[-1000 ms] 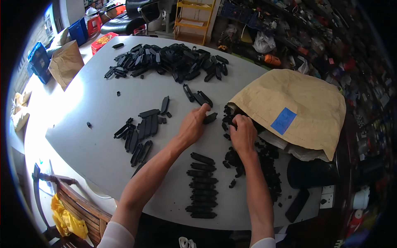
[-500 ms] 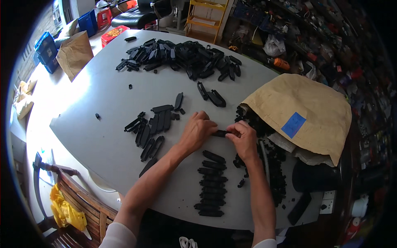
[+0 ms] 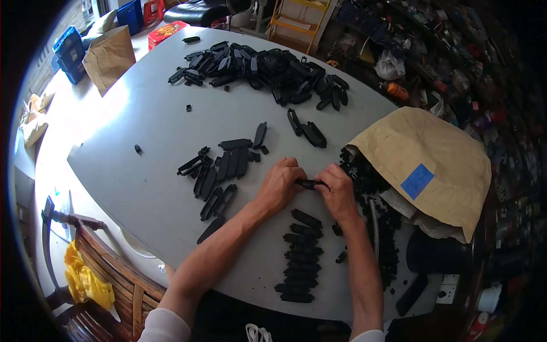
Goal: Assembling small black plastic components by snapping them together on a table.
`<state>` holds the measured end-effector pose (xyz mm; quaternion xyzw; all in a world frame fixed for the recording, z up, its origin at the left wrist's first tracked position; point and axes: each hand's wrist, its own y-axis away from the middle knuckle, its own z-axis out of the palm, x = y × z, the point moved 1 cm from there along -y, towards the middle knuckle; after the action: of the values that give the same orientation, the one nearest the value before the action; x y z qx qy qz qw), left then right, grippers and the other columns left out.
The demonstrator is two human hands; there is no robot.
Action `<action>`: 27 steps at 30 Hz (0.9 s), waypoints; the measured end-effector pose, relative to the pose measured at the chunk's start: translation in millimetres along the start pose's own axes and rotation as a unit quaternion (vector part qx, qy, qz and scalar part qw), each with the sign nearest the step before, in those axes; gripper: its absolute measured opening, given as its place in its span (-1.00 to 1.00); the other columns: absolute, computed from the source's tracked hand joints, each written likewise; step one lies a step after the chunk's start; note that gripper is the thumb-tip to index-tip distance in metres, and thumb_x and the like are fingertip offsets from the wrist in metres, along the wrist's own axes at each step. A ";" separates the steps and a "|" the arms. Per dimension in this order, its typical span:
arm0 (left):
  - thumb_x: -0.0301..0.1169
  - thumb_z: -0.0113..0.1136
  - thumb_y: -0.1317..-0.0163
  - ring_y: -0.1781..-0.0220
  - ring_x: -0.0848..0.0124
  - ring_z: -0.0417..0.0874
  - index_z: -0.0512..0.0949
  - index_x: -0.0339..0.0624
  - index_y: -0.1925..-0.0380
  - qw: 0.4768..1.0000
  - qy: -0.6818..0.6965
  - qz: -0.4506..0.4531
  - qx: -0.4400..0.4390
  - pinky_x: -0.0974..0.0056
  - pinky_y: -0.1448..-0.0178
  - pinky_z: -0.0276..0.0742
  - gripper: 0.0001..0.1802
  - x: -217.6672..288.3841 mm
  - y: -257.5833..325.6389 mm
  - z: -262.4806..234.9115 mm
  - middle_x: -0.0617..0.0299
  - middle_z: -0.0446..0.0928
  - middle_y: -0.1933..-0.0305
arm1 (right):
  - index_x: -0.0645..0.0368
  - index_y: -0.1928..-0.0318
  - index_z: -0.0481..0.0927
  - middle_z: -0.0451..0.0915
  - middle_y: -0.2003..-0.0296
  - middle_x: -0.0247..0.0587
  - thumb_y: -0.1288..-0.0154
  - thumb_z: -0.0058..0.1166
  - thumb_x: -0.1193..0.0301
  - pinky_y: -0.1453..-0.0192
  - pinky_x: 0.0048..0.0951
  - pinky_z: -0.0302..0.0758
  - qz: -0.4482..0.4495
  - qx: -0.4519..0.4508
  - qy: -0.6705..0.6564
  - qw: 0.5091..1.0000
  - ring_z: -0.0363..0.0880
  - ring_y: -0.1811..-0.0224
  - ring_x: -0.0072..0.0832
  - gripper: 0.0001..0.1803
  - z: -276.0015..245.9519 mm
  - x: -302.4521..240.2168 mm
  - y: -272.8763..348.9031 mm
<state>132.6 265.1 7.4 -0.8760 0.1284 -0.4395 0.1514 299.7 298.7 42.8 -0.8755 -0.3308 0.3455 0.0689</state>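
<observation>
- Black elongated part (image 3: 308, 184): held above the middle of the bench (image 3: 142, 194), between the two hands.
- Left hand (image 3: 280, 181): fingers closed on the part's left end.
- Right hand (image 3: 337, 191): fingertips pinched together on its right end.
- Row of similar parts (image 3: 303, 257): just below the hands, between the forearms, its lower end near the bench's near edge.
- Loose cluster of parts (image 3: 231, 163): beside the left hand; open bench surface runs from it to the left edge.
- Small black pieces (image 3: 387, 239): heaped beside the right forearm, leaving little room there.
- Paper sack (image 3: 427, 159): beyond them, covering part of the right edge; its blue label (image 3: 417, 181) has faint marks, unreadable.
- Large pile of parts (image 3: 262, 65): near the far edge.
- Red box (image 3: 165, 33): past that edge, with yellow markings too small to read.
</observation>
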 end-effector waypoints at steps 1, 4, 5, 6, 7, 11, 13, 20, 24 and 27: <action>-0.58 0.34 0.20 0.18 0.09 0.48 0.62 -0.24 0.37 1.000 0.002 -0.002 0.001 0.13 0.10 0.42 -0.72 -0.1 -0.4 0.1 0.10 0.47 0.33 | 0.31 0.36 0.55 0.47 0.39 -0.16 0.09 0.21 0.73 0.28 -0.37 0.46 -0.034 -0.010 0.047 0.998 0.52 0.35 -0.31 -0.79 -1.6 -3.8 -1.2; -0.58 0.33 0.18 0.18 0.09 0.47 0.62 -0.24 0.37 1.000 0.015 0.009 0.003 0.13 0.11 0.42 -0.74 0.0 0.0 0.8 0.10 0.47 0.34 | 0.33 0.38 0.53 0.46 0.39 -0.15 0.08 0.21 0.72 0.29 -0.32 0.44 -0.069 -0.041 0.074 0.994 0.50 0.35 -0.29 -0.81 -6.6 -1.1 -3.4; -0.58 0.32 0.17 0.17 0.09 0.47 0.62 -0.25 0.37 1.000 0.013 0.010 0.006 0.13 0.11 0.42 -0.74 0.2 1.1 1.3 0.10 0.47 0.33 | 0.34 0.39 0.52 0.45 0.39 -0.16 0.07 0.21 0.71 0.30 -0.31 0.43 -0.071 -0.058 0.053 0.994 0.50 0.36 -0.29 -0.82 -8.5 1.0 -3.7; -0.58 0.32 0.17 0.17 0.09 0.47 0.62 -0.25 0.36 1.000 0.011 0.012 0.009 0.12 0.11 0.42 -0.74 0.1 2.1 1.2 0.10 0.47 0.33 | 0.34 0.39 0.52 0.45 0.39 -0.16 0.07 0.21 0.71 0.30 -0.31 0.43 -0.071 -0.059 0.054 0.994 0.50 0.36 -0.29 -0.82 -9.6 1.4 -3.0; -0.58 0.32 0.17 0.17 0.09 0.47 0.62 -0.25 0.36 1.000 0.013 0.011 0.010 0.12 0.11 0.42 -0.74 -0.1 2.5 1.6 0.10 0.47 0.33 | 0.35 0.40 0.50 0.44 0.42 -0.16 0.06 0.20 0.70 0.30 -0.31 0.42 -0.049 -0.065 0.009 0.997 0.50 0.38 -0.30 -0.83 -11.6 2.1 -1.4; -0.60 0.33 0.19 0.17 0.09 0.47 0.61 -0.25 0.37 1.000 0.014 0.017 -0.005 0.12 0.09 0.42 -0.73 1.7 3.1 5.5 0.10 0.47 0.33 | 0.35 0.43 0.49 0.45 0.44 -0.05 0.02 0.22 0.64 0.25 -0.26 0.43 0.073 -0.112 -0.019 0.991 0.49 0.34 -0.15 -0.85 -13.9 6.4 -0.8; -0.60 0.33 0.20 0.17 0.09 0.47 0.61 -0.25 0.37 1.000 0.019 0.019 -0.016 0.12 0.09 0.42 -0.72 3.3 4.3 6.1 0.10 0.47 0.33 | 0.35 0.45 0.47 0.43 0.48 -0.16 -0.04 0.18 0.63 0.39 -0.39 0.42 0.111 -0.127 -0.044 0.985 0.48 0.41 -0.34 -0.88 -11.3 6.4 -5.1; -0.63 0.34 0.28 0.18 0.10 0.49 0.61 -0.25 0.40 0.999 0.049 0.008 -0.019 0.12 0.10 0.44 -0.69 -0.9 1.2 4.2 0.10 0.48 0.36 | 0.30 0.48 0.42 0.40 0.52 -0.28 -0.10 0.10 0.61 0.51 -0.43 0.45 0.221 -0.217 -0.120 0.943 0.49 0.46 -0.46 -0.89 -10.8 6.9 -9.1; -0.63 0.35 0.29 0.20 0.10 0.50 0.62 -0.25 0.39 0.998 0.055 0.026 -0.022 0.14 0.12 0.43 -0.68 0.0 -1.1 6.3 0.11 0.48 0.37 | 0.30 0.45 0.45 0.41 0.46 -0.16 -0.06 0.10 0.62 0.37 -0.30 0.44 0.022 -0.122 0.103 0.987 0.50 0.43 -0.26 -0.92 0.9 -0.8 -2.6; -0.63 0.35 0.29 0.21 0.10 0.50 0.63 -0.25 0.38 0.998 0.055 0.028 -0.021 0.15 0.14 0.43 -0.67 1.7 -1.1 5.4 0.11 0.48 0.37 | 0.29 0.40 0.50 0.40 0.42 -0.05 -0.04 0.09 0.61 0.27 -0.23 0.40 0.024 -0.069 0.136 0.988 0.47 0.38 -0.10 -0.93 -5.1 -12.2 1.0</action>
<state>138.1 266.3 6.0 -0.8497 0.1699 -0.4797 0.1377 297.0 290.8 53.2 -0.9248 -0.3200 0.2010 0.0448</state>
